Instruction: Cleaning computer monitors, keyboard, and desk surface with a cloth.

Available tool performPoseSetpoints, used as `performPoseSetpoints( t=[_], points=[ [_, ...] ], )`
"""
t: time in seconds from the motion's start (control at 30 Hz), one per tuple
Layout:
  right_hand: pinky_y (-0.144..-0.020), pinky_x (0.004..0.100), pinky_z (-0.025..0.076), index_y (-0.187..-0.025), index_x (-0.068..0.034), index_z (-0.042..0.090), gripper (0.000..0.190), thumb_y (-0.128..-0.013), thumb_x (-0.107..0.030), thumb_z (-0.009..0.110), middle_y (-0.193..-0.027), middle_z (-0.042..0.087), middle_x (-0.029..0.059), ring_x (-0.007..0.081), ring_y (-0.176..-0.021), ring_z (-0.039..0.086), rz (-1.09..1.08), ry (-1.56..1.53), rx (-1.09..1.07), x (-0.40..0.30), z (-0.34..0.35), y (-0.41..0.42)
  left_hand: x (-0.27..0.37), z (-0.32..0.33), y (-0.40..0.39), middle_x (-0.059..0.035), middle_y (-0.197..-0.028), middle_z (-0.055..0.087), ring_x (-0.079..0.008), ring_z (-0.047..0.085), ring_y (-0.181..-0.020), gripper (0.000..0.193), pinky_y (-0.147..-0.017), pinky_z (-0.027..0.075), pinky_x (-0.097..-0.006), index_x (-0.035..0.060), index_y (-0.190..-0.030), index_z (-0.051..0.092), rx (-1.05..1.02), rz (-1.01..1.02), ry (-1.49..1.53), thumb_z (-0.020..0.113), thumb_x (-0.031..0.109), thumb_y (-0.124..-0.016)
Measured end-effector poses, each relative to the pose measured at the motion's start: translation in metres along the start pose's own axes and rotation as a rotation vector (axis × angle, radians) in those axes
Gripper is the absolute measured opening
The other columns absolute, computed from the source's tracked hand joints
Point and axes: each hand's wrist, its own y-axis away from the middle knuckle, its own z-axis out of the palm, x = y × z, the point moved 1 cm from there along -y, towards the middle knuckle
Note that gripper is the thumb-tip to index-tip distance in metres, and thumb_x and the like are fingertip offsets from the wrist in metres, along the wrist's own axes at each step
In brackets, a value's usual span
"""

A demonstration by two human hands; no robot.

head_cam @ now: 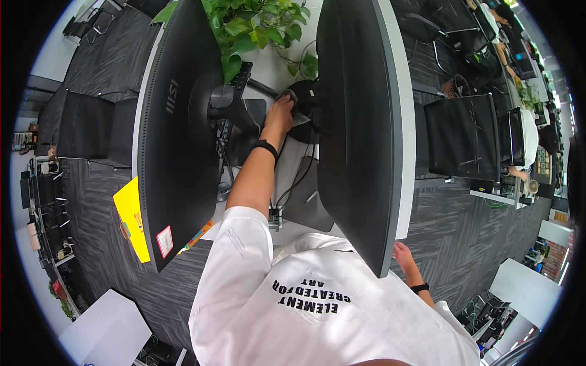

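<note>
My left hand [279, 114] reaches between two black monitors and presses a grey cloth [301, 118] against the round black stand base [302, 136] of the right monitor [355, 114]. On the other side of my forearm is the left monitor [183, 137], its back and stand arm [238, 110] towards me; it bears the MSI mark. Beyond the lower outer edge of the right monitor, my right hand [404, 257] is partly hidden by the screen, so its grip and any contact are unclear.
A leafy green plant [256, 32] stands at the desk's far end. Black cables [302, 176] cross a dark grey mat [309, 201], and a mouse [223, 191] lies by my forearm. Black chairs [462, 137] flank the desk. A yellow sheet-like object [130, 219] sticks out at left.
</note>
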Motion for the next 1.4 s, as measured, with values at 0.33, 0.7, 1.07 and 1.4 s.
performPoseSetpoints(
  t=[0.33,0.7,1.07,1.4],
  points=[
    [-0.082,0.0301,0.049,-0.123,-0.003,0.058,0.034,-0.098,-0.026,0.053,-0.102,0.069,0.0065,0.0157,-0.094,0.065,0.05,0.002,0.019,-0.01,0.001,0.008,-0.033,0.018,-0.081,-0.0123,-0.142,0.05,-0.029,0.046,-0.132,0.035,-0.108,0.04,-0.0361,0.0068,-0.113,0.066,-0.19,0.13,0.057,0.054,0.004,-0.08],
    [-0.08,0.0276,0.048,-0.121,-0.002,0.06,0.035,-0.098,-0.027,0.055,-0.1,0.068,0.0062,0.0147,-0.094,0.065,0.031,-0.084,0.052,-0.009,0.004,0.006,-0.003,-0.006,-0.05,-0.0159,-0.134,0.055,-0.0326,0.053,-0.121,0.026,-0.103,0.043,-0.039,0.0035,-0.104,0.066,0.011,0.187,-0.073,0.055,0.003,-0.08],
    [-0.08,0.0286,0.048,-0.121,-0.004,0.06,0.034,-0.097,-0.028,0.053,-0.1,0.067,0.0054,0.0143,-0.091,0.062,-0.001,0.056,0.039,-0.018,0.004,-0.006,0.026,-0.022,0.049,-0.0128,-0.134,0.056,-0.0328,0.054,-0.12,0.029,-0.102,0.044,-0.0405,0.0033,-0.105,0.067,-0.028,0.021,-0.071,0.053,0.0,-0.081],
    [-0.083,0.0292,0.05,-0.12,-0.001,0.06,0.035,-0.098,-0.028,0.055,-0.102,0.067,0.0072,0.0146,-0.092,0.062,-0.249,0.11,-0.036,-0.037,0.009,-0.014,0.047,-0.033,0.113,-0.0209,-0.113,0.064,-0.0388,0.061,-0.104,0.026,-0.09,0.049,-0.0448,0.0024,-0.104,0.067,0.425,-0.308,0.309,0.05,0.002,-0.085]
  ],
)
